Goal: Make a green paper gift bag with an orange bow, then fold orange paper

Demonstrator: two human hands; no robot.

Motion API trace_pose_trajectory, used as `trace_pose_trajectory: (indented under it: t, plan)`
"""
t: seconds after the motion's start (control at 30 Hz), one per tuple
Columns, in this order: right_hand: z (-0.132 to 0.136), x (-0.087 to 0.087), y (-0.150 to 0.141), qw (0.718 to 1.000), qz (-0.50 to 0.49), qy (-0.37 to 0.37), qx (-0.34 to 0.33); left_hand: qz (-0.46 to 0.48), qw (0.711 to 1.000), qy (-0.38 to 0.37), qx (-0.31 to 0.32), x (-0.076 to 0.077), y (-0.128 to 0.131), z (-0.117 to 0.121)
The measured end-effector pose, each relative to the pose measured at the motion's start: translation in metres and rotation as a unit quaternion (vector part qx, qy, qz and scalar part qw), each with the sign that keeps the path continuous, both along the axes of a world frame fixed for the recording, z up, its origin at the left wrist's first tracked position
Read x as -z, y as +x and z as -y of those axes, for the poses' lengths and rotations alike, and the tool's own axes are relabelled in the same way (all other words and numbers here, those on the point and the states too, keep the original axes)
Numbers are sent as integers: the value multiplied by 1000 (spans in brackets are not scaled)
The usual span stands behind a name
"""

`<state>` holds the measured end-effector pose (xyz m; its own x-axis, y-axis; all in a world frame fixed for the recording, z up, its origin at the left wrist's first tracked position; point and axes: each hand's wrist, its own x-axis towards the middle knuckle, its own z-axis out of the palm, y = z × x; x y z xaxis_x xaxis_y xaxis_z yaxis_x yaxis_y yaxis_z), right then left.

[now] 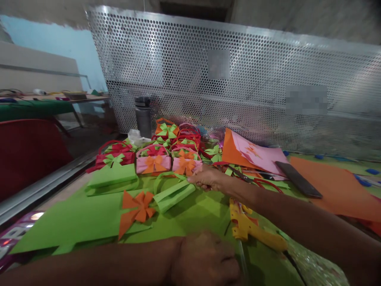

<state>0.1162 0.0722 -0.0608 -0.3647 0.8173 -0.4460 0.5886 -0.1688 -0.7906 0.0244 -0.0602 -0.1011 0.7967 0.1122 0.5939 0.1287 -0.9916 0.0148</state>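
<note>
My right hand (208,177) reaches across the table, fingers closed in a pinch at the upper right corner of a small light-green paper bag (174,197). The bag lies tilted, and its strip handle loops out behind it. My left hand (206,259) is low in the middle, blurred, with its fingers curled in; whatever may be inside is hidden. An orange paper bow (138,209) lies left of the bag on a light-green sheet (80,218). Right of my left hand rests a yellow glue gun (250,228). Another green paper bag (112,180) stands farther left.
Behind are several finished paper bags with bows, including a pink one (153,163). A dark bottle (143,117) stands by a perforated metal panel (190,71). Orange sheets (336,180), a dark phone-like slab (298,179) and scissors (241,173) lie right. A red chair (29,155) is left.
</note>
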Motion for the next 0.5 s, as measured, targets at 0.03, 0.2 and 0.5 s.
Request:
trace_pose_trajectory:
  t: [0.03, 0.2, 0.5]
  plan:
    - [1, 2, 1, 1000, -20, 7, -1, 14, 1000, -3, -2, 1, 1, 0]
    - [8, 7, 5, 992, -107, 61, 6, 51, 998, 35, -20, 6, 5, 3]
    - [33, -23, 63, 957, -133, 216, 139, 56, 997, -46, -40, -13, -2, -10]
